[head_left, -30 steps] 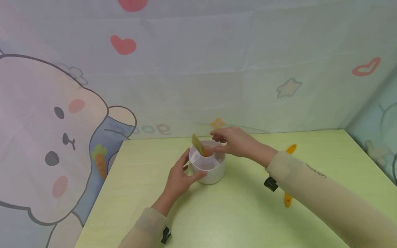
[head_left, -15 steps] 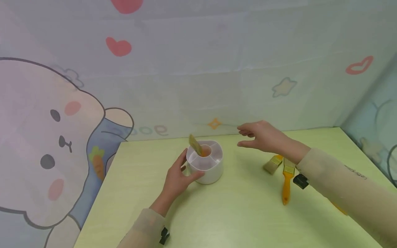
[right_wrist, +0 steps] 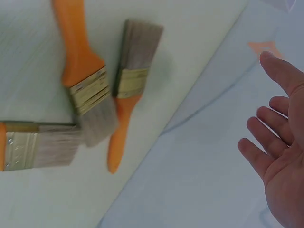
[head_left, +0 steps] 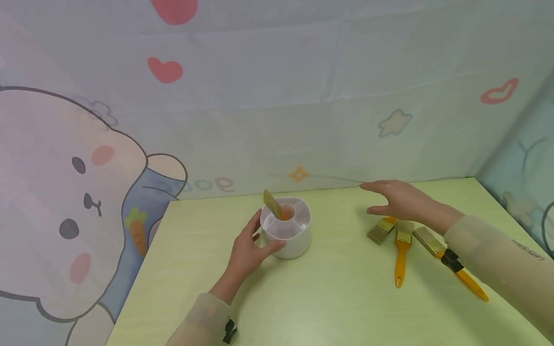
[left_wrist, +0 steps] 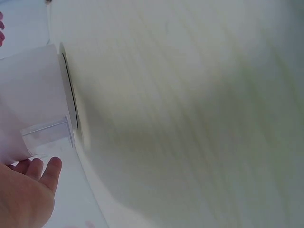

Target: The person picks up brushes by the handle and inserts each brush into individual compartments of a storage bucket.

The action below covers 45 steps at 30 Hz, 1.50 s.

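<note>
A white round desk organizer (head_left: 296, 242) with compartments stands upright on the table. One paintbrush (head_left: 272, 204) leans in its middle compartment, bristles up, tilted to the left. My left hand (head_left: 248, 252) holds the organizer's left side, thumb at the front and fingers round the far side; in the left wrist view its fingertips touch near a clear tab (left_wrist: 47, 133). My right hand (head_left: 400, 199) hovers with spread, empty fingers above three orange-handled paintbrushes. These are the left brush (head_left: 380, 230), the middle brush (head_left: 401, 254) and the right brush (head_left: 469, 283), partly hidden by the wrist camera.
The light green table (head_left: 329, 302) ends at the back against a printed fabric backdrop (head_left: 268, 96). A second backdrop panel (head_left: 528, 158) rises along the right side.
My right hand has drawn back from the organizer and moved right, over the paintbrushes, which now show more. The left hand and the organizer have hardly moved.
</note>
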### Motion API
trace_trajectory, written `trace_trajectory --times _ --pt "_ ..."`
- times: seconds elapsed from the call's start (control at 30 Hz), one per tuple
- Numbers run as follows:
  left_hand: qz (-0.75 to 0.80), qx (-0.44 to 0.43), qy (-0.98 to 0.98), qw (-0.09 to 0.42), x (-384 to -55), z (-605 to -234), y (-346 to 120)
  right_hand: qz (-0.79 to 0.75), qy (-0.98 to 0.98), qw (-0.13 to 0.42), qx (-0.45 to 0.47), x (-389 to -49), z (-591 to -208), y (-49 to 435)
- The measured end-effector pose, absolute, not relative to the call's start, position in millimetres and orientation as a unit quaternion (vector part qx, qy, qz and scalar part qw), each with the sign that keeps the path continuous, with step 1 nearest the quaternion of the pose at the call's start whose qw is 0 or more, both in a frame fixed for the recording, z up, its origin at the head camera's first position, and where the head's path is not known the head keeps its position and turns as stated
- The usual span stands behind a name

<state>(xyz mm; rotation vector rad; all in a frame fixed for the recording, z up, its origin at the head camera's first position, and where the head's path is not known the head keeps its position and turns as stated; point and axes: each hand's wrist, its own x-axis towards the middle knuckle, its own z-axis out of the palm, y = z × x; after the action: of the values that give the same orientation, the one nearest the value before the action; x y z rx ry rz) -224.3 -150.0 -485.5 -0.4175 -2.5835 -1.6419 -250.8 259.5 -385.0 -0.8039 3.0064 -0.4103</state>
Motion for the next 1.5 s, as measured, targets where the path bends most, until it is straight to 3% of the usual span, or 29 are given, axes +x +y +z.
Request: trace_trajectory --times 0.27,0.47,1.5 --pt "-0.529 -0.135 -0.837 0.023 -225 -487 -150 -0.103 0.962 -0.003 -0.252 -255 -406 290" --pt "-0.531 -0.133 -0.836 0.026 -224 -485 -150 -0.083 0.969 0.024 -0.233 -254 -421 304" --pt "-0.529 -0.139 -0.837 0.03 -224 -485 -150 -0.102 0.968 0.038 -0.226 -228 -474 321"
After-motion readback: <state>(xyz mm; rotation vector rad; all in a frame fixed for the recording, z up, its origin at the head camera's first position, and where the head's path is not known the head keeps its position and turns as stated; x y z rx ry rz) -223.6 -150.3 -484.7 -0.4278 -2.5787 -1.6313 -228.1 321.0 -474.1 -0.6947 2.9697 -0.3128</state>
